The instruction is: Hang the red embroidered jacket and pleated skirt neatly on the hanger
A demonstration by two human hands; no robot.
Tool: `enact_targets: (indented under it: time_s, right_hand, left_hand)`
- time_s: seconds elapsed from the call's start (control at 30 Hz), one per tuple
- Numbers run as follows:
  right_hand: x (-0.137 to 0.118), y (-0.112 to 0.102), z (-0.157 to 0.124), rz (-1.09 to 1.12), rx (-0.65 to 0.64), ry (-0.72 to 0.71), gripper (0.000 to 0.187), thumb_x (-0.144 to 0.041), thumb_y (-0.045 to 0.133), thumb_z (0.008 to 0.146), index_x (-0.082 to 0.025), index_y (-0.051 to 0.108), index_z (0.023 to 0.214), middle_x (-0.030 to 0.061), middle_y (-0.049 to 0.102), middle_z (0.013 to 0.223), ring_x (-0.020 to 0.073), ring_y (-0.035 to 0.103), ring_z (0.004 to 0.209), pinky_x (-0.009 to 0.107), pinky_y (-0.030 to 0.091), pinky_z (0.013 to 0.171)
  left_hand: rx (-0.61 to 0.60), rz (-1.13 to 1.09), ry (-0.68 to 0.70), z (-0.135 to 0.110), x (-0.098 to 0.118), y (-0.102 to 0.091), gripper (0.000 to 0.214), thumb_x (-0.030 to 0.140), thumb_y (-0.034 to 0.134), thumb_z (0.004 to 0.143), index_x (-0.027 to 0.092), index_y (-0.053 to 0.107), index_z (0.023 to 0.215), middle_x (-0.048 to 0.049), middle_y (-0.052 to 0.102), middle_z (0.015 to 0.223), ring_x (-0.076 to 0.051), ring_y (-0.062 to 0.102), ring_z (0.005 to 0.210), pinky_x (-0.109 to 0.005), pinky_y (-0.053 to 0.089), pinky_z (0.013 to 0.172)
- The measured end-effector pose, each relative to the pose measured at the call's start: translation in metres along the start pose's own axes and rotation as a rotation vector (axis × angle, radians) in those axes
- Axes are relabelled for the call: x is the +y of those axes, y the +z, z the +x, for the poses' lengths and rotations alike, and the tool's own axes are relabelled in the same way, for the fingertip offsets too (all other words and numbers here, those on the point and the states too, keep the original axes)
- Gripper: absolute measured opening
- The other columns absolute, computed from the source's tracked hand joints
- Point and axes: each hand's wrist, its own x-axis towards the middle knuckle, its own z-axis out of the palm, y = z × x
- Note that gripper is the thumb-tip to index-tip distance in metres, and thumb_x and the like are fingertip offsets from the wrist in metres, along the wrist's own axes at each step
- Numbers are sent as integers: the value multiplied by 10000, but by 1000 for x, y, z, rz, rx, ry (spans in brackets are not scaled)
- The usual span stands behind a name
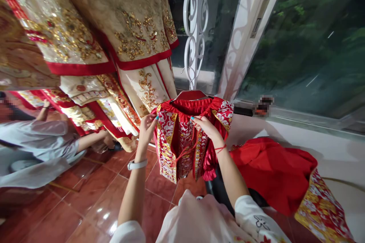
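A red vest (166,142) with silver and gold embroidery hangs in front of me over a shiny red blouse with a gathered neckline (196,105). Both are on a hanger (190,93) with a metal hook. My left hand (146,128) is closed on the vest's shoulder edge at the left. Just below the neckline, my right hand (205,126) pinches the vest's front edge. A thin red cord (186,150) droops across the front from near my right fingers; whether they also grip it is unclear.
Gold-beaded cream gowns (142,41) with red hems hang at the left. A person (42,136) in light clothing is low behind them. A white scrolled metal post (194,26) stands before dark windows. Red cloth (273,171) with an embroidered border lies at right. Red tiles (97,197) cover the floor.
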Motion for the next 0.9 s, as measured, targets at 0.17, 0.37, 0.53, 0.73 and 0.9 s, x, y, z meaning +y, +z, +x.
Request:
enact_targets:
  time_s: [0.17, 0.37, 0.53, 0.73, 0.9]
  right_hand:
    - [6, 9, -4, 76, 83, -7, 379, -508, 807, 660, -170, 649, 719, -47, 510, 626, 59, 398, 527, 202, 255, 458]
    - [6, 10, -11, 116, 116, -8, 442, -550, 821, 592, -166, 646, 723, -45, 506, 620, 51, 355, 511, 212, 232, 466]
    - [0, 9, -18, 66, 103, -69, 454, -594, 772, 645, -167, 622, 679, -50, 457, 605, 54, 312, 514, 223, 212, 482]
    - [-4, 16, -17, 2, 5, -63, 437, -601, 747, 691, -179, 636, 705, -56, 426, 590, 73, 317, 536, 225, 226, 488]
    - [-1, 17, -14, 49, 42, -25, 420, -575, 767, 652, -180, 626, 675, -58, 424, 596, 66, 303, 522, 228, 199, 471]
  left_hand:
    - [-66, -100, -26, -4, -8, 4, 440, 562, 687, 775, 204, 570, 1003, -75, 588, 1127, -183, 624, 969, -301, 519, 826]
    - [-248, -83, -104, -6, -3, -8, 435, 613, 645, 769, 183, 580, 746, -19, 599, 698, -157, 544, 679, -260, 443, 603]
    - [-50, -73, -62, 21, 13, -51, 452, 613, 723, 685, 185, 621, 788, -4, 620, 678, -135, 516, 612, -233, 407, 541]
    - [-181, 101, 19, 88, 24, -60, 391, 521, 783, 612, 186, 657, 771, -17, 623, 675, -153, 543, 621, -250, 442, 558]
    - [195, 218, 202, 32, 35, -4, 156, 338, 588, 819, 197, 635, 864, -63, 630, 886, -190, 587, 801, -323, 492, 737]
